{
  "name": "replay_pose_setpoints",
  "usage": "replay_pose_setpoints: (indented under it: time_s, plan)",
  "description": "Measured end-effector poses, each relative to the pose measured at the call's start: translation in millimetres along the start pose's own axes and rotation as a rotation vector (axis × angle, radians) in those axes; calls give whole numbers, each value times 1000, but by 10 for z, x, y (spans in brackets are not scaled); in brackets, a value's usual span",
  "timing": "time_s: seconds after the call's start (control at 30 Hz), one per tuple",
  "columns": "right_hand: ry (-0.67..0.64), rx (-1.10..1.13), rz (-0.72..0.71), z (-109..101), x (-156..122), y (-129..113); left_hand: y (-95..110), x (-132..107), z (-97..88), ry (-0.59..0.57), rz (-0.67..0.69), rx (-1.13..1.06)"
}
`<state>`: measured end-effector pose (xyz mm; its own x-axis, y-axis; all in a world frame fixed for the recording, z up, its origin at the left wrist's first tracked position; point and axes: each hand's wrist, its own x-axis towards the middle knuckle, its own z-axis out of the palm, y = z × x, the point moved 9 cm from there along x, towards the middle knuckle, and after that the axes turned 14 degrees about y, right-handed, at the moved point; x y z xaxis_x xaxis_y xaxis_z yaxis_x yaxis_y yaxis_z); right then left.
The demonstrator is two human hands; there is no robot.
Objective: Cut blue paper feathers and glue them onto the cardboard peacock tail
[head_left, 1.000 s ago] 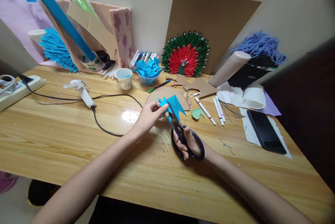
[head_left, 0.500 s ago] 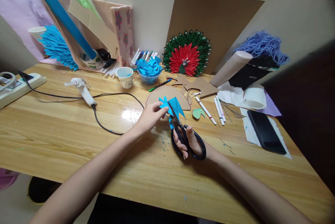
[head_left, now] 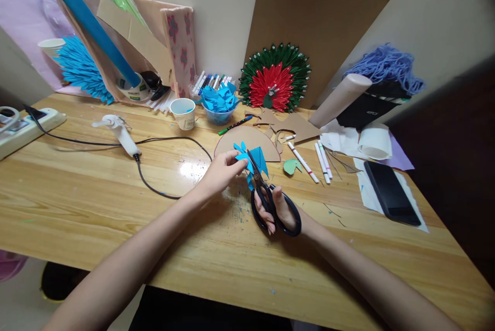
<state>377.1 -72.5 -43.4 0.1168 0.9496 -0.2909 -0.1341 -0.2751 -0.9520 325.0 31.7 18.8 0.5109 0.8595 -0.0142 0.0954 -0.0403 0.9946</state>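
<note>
Black-handled scissors [head_left: 294, 220] sit in my right hand [head_left: 284, 208], with its fingers through the handle loops. Their blades lie across a piece of blue paper [head_left: 260, 160], which has pointed, cut edges. My left hand [head_left: 220, 171] pinches that paper between thumb and fingers, just left of the blades. A thin blue strip [head_left: 250, 182] hangs below the blades. Behind the paper, a half-round piece of cardboard [head_left: 247, 138] lies flat on the wooden table [head_left: 116, 228].
Farther back stand a paper cup [head_left: 183, 117] and a bowl of blue pieces [head_left: 219, 114]. A hot glue gun [head_left: 122, 135] with its cord lies to the left. Markers [head_left: 303, 162], a green cut-out [head_left: 292, 167] and a phone [head_left: 391, 192] are on the right.
The blue paper right of the blades has swung downward and looks narrower, and the hanging strip sits slightly lower. Both hands keep their hold; the whole view has shifted a little.
</note>
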Motion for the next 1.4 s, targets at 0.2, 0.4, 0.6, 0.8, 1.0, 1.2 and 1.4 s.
replay_pose_setpoints:
  time_s: [0.2,0.4,0.6,0.8,1.0,1.2,1.4]
  plan:
    - [42,-8,16,-37,21,56,-19,11,-15,16,-17,43]
    - [40,14,12,-32,60,123,-81,72,-107,-44,-100,100]
    - [-78,177,80,3,136,264,-275,175,-457,-140,-87,493]
    - [-299,507,25,47,211,251,60,256,-715,331,294,820]
    - [-284,616,10,37,241,118,99,380,171,-334,624,812]
    - [-281,623,40,46,242,155,105,515,475,-553,660,930]
    - [-310,677,5,65,248,97,41,490,588,-642,680,940]
